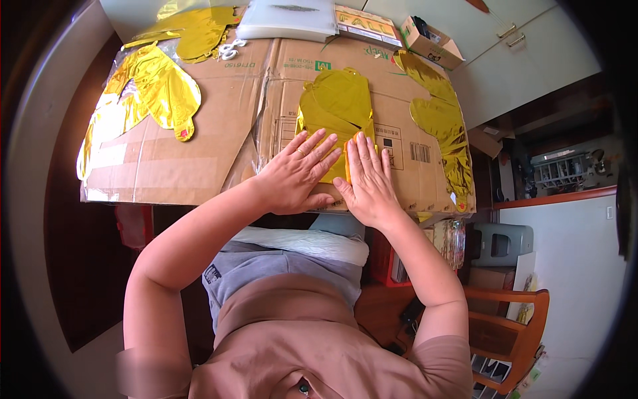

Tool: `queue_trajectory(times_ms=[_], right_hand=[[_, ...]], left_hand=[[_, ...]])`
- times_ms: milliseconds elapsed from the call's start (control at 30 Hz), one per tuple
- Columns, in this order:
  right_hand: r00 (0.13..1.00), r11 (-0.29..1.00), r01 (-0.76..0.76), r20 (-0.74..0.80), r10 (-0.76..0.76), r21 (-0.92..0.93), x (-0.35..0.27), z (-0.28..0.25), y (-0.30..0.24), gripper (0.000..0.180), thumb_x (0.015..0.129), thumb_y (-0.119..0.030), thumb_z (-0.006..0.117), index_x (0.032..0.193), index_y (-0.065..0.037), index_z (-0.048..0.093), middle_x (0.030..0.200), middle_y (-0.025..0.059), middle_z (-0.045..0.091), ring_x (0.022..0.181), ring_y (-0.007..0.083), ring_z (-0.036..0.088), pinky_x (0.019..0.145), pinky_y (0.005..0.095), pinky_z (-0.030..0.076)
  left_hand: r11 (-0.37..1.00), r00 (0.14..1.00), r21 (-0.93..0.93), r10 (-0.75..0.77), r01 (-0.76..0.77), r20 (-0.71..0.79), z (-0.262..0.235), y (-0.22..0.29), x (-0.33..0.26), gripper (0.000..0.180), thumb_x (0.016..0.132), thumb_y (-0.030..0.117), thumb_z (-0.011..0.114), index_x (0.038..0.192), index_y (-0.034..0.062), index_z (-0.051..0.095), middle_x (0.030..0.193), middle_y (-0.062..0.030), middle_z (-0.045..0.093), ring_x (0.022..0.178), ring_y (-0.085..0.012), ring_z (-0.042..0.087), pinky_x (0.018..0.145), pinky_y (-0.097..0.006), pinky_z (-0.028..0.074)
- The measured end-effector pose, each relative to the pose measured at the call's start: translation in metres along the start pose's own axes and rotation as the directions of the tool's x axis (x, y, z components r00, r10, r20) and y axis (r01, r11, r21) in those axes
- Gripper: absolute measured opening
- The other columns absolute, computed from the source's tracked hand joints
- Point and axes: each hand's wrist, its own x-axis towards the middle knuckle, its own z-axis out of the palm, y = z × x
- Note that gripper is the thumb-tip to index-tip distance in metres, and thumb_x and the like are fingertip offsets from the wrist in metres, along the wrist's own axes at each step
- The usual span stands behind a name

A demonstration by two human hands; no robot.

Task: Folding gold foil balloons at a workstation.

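Observation:
A folded gold foil balloon (335, 100) lies flat on the cardboard in front of me. Both of my palms face down on its near end. My left hand (296, 171) has its fingers spread, the fingertips on the foil and the thumb pointing right. My right hand (367, 179) rests flat at the foil's right edge with its fingers stretched out. Along its index finger shows a narrow orange edge that I cannot make out. Neither hand grips anything, and the foil beneath them is hidden.
Flattened cardboard (212, 120) covers the table. More gold foil balloons lie at the left (153, 86), far left (203, 36) and right (442, 120). Behind are a stack of clear plastic sleeves (287, 20), a small open box (432, 43) and white string (231, 49). A wooden chair (512, 326) stands at right.

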Motion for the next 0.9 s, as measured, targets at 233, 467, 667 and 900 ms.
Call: queue_trajectory(times_ms=[233, 467, 667, 900], right_hand=[[0.999, 0.999, -0.029, 0.025, 0.03, -0.031, 0.001, -0.004, -0.003, 0.082, 0.103, -0.052, 0.044, 0.161, -0.001, 0.018, 0.167, 0.0253, 0.013, 0.155, 0.0434, 0.012, 0.123, 0.061, 0.005], [0.996, 0.997, -0.062, 0.061, 0.064, -0.034, 0.001, -0.006, -0.003, 0.081, 0.102, -0.055, 0.044, 0.162, -0.005, 0.019, 0.168, 0.026, 0.009, 0.155, 0.0453, 0.008, 0.122, 0.0624, 0.003], [0.993, 0.998, -0.042, 0.112, 0.046, -0.038, -0.009, -0.012, -0.001, 0.082, 0.103, -0.058, 0.04, 0.163, -0.007, 0.017, 0.168, 0.0256, 0.008, 0.155, 0.045, 0.007, 0.122, 0.0621, 0.003], [0.991, 0.999, -0.018, 0.135, 0.024, -0.047, -0.017, -0.014, -0.003, 0.083, 0.103, -0.06, 0.037, 0.163, -0.008, 0.015, 0.168, 0.0254, 0.006, 0.155, 0.0456, 0.006, 0.122, 0.0618, 0.003]], left_hand=[[0.994, 0.994, -0.007, -0.112, 0.112, -0.007, -0.006, 0.0, -0.014, 0.088, 0.099, 0.062, 0.045, 0.157, -0.0017, 0.028, 0.164, -0.0241, 0.025, 0.154, -0.0388, 0.019, 0.126, -0.052, 0.011], [0.994, 0.993, -0.002, -0.111, 0.111, 0.049, -0.018, -0.009, -0.026, 0.086, 0.1, 0.06, 0.045, 0.157, -0.0016, 0.027, 0.164, -0.0226, 0.026, 0.155, -0.0344, 0.021, 0.126, -0.052, 0.01], [0.995, 0.993, -0.04, -0.085, 0.088, 0.076, -0.021, -0.008, -0.033, 0.085, 0.1, 0.059, 0.047, 0.157, -0.0005, 0.028, 0.164, -0.0205, 0.027, 0.155, -0.0341, 0.021, 0.126, -0.052, 0.01], [0.988, 0.997, -0.147, -0.056, 0.049, -0.045, -0.027, -0.017, -0.029, 0.064, 0.1, 0.05, 0.051, 0.14, 0.0001, 0.054, 0.148, -0.0194, 0.049, 0.144, -0.0334, 0.041, 0.123, -0.051, 0.022]])
